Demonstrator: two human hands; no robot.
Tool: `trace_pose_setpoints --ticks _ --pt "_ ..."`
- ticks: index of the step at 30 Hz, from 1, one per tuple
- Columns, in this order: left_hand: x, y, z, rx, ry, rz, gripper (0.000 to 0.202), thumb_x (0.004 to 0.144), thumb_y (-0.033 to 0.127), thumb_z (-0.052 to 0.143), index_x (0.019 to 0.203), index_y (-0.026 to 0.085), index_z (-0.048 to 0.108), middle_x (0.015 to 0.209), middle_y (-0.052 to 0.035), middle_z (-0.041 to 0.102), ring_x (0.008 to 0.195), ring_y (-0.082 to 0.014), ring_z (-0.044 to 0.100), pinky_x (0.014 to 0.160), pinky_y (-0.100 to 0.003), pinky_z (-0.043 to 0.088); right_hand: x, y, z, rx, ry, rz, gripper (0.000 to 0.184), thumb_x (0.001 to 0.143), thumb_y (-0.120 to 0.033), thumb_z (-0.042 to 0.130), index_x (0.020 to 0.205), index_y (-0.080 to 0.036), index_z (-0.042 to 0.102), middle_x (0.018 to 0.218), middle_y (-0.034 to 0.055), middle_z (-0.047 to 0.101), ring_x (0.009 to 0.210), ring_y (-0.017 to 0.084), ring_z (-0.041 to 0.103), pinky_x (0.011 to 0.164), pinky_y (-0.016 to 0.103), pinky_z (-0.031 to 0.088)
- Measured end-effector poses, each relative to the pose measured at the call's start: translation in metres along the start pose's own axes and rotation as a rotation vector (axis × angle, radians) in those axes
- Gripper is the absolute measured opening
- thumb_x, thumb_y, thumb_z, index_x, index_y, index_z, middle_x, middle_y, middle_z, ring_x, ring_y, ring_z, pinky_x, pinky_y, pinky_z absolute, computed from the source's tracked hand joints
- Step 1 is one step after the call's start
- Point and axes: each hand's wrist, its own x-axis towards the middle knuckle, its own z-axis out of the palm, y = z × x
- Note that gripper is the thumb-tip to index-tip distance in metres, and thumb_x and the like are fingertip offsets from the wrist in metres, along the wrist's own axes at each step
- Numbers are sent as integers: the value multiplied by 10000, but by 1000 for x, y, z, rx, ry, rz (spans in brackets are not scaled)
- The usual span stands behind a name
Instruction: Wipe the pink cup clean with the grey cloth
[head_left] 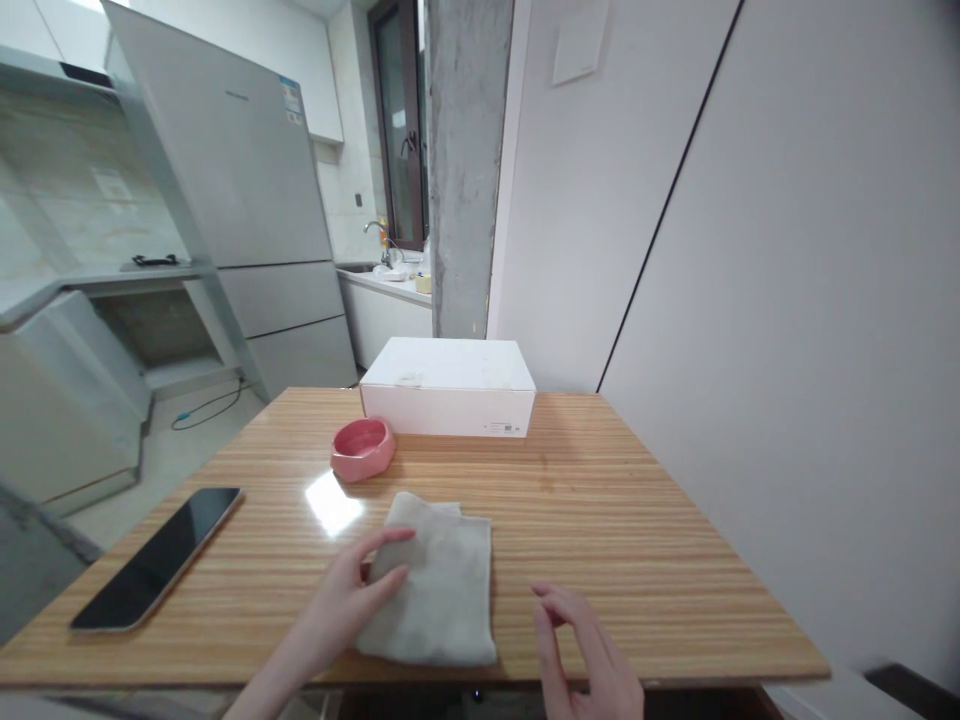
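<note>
A folded grey cloth point(442, 585) lies on the wooden table point(645, 520) near its front edge. My left hand point(352, 590) rests on the cloth's left side, fingers stretched out flat on it. To the right of the cloth, my right hand point(585, 650) hovers just over the table with fingers loosely curled and apart, holding nothing. A small pink bowl point(363, 448) stands behind the cloth. Beyond it sits a white cardboard box point(450, 387) at the table's far edge.
A dark phone point(159, 556) lies face up at the table's left front. A white wall runs along the right. A fridge point(240, 200), a kitchen counter and a concrete pillar point(465, 170) stand beyond the table.
</note>
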Motion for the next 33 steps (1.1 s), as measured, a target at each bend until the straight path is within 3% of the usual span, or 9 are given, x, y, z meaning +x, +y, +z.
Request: trace_pose_setpoints --ticks 4,7,12,16,19,22,25,29,33 --pt "-12 -27 -59 272 172 13 467 700 466 621 1092 213 654 1111 -63 675 1003 -281 613 869 -381 485 -1 24 -11 -24 -67 82 112 889 -251 512 946 -210 599 880 52 700 760 161 683 697 240 539" --pt "-18 -48 -91 399 225 13 482 699 491 612 1101 229 654 1152 -65 665 1095 -290 581 947 -401 446 -3 37 -14 -102 -112 128 147 891 -315 518 931 -207 608 829 39 701 705 153 683 669 226 541" --pt "-24 -77 -121 601 356 69 423 694 463 596 1067 277 666 1143 -39 672 1072 -279 606 932 -387 465 -2 54 -18 -194 -130 190 253 894 -426 486 875 -209 613 778 37 703 661 166 688 606 230 545" --pt "-30 -90 -127 772 433 10 414 712 442 553 1062 247 660 1053 -72 677 1004 -292 629 879 -407 493 2 59 -22 -214 -125 201 298 901 -465 454 848 -213 603 764 41 698 648 174 686 599 245 545" --pt "-33 -78 -110 966 601 49 415 777 435 489 1099 211 626 1125 -121 610 1029 -344 585 877 -501 468 5 58 -19 -205 -149 214 312 912 -465 430 827 -213 593 736 39 684 619 170 671 576 247 532" --pt "-28 -47 -71 989 757 291 380 853 411 426 1142 217 578 1244 -124 518 1121 -334 515 945 -507 419 10 50 -6 -180 -256 204 302 932 -431 404 818 -214 581 697 22 660 586 152 643 559 238 498" --pt "-15 -16 -18 772 529 462 269 892 345 426 1061 227 599 1061 -83 606 939 -215 602 845 -339 485 16 36 17 -202 -398 151 308 951 -402 369 809 -219 570 588 -17 603 510 145 599 517 244 430" --pt "2 7 42 756 180 389 250 917 256 390 807 219 612 805 -38 654 756 -175 625 692 -275 462 20 22 47 -286 -549 27 323 960 -307 347 702 -224 520 592 -12 608 526 162 604 501 264 339" --pt "9 9 70 797 104 330 208 899 208 405 770 207 567 762 -31 667 721 -186 631 620 -267 406 17 20 58 -341 -550 1 292 951 -256 352 704 -223 504 612 -5 618 543 166 607 515 266 310"
